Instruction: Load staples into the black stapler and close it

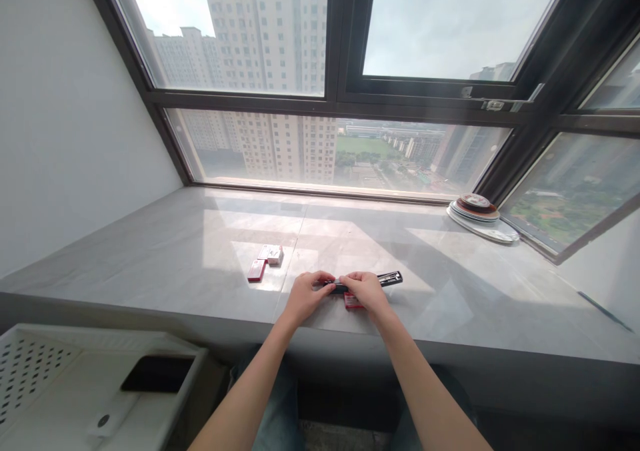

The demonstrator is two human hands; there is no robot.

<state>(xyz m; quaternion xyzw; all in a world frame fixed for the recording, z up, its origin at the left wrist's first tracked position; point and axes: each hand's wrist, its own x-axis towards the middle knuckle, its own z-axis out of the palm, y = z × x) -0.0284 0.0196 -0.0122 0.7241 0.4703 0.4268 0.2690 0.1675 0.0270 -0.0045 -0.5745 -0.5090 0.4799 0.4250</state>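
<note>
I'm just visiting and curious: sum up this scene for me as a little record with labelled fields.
Place: pale stone sill below a window
Left hand: fingers around one end of a long dark object, possibly an opened stapler
Right hand: fingertips close to the left's, at the same object; exact grip hidden
Under right hand: red box
Farther left on sill: small red and white boxes
By right window corner: stacked plate-like discs
Lower left: white basket holding a flat black item

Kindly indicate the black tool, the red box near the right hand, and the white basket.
Black tool [391,278]: head view, its exposed right end.
Red box [354,302]: head view, its visible side.
White basket [105,336]: head view, its far rim.
</note>
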